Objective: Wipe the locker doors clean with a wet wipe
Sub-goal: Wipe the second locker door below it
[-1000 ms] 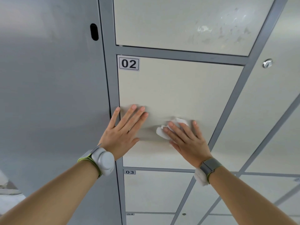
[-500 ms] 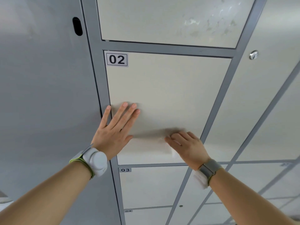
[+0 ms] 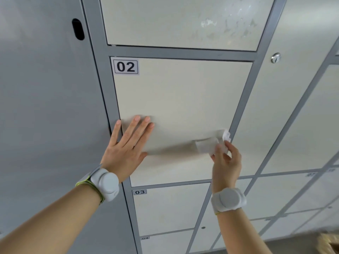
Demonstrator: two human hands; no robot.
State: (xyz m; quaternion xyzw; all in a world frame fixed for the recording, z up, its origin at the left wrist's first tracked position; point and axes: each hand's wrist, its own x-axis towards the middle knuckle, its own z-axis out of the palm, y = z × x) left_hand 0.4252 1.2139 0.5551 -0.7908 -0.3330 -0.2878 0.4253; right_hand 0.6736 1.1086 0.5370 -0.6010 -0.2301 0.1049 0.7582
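You had the wet wipe (image 3: 211, 146) bunched in your right hand (image 3: 226, 162), its fingers (image 3: 218, 150) curled and pinching it, low on door 02 (image 3: 183, 99) and just beside the grey frame (image 3: 240, 107) at that door's right edge. Part of the wipe seemed to lie against the panel, though how firmly it pressed I could not tell. Your left hand (image 3: 126, 145) lay flat near the door's left edge with straight, spread fingers and held nothing. I judged the step in hand to be a stroke across the lower part of this door. To do it well, you wanted the wipe spread flatter under the fingers rather than balled (a wad cleans only a narrow track). You also wanted each pass run right to the frame and overlapped with the next, with the left palm bracing the panel. The door above (image 3: 183, 21) showed pale scuffs and looked likely to need more pressure. By count there was one wipe, two hands and two white wrist units, one on the left (image 3: 105, 184) and one on the right (image 3: 228, 198). There were three readable number labels, 02 (image 3: 125, 66), 03 (image 3: 139, 192) and 04 (image 3: 145, 238); others further right were too blurred to read. There was one round lock (image 3: 275, 57) at the upper right and one dark slot (image 3: 78, 29) in the grey side panel.
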